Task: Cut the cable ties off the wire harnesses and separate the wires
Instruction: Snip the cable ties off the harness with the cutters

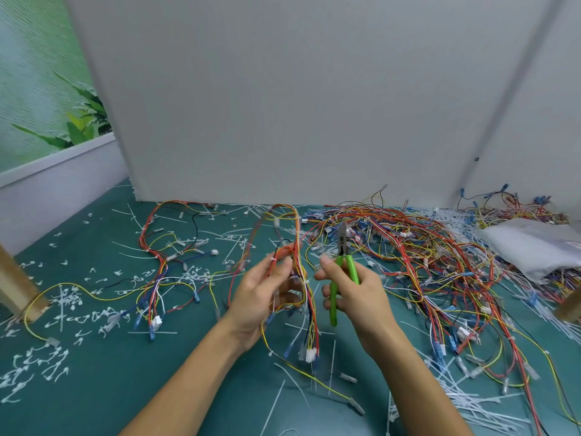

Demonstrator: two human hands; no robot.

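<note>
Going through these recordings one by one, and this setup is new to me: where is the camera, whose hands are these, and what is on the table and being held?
There is no machine: a person works with bare hands, filmed by one camera worn on the head, looking down. The left hand grips a wire harness; the right hand holds green-handled cutters. On the green table lie a big tangle of coloured wires at right, another harness at left, and white cut cable ties scattered around.

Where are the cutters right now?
Head view, just right of centre: the green-handled cutters are gripped in the right hand, nose up, beside the harness the left hand holds, in front of the wire pile.
</note>
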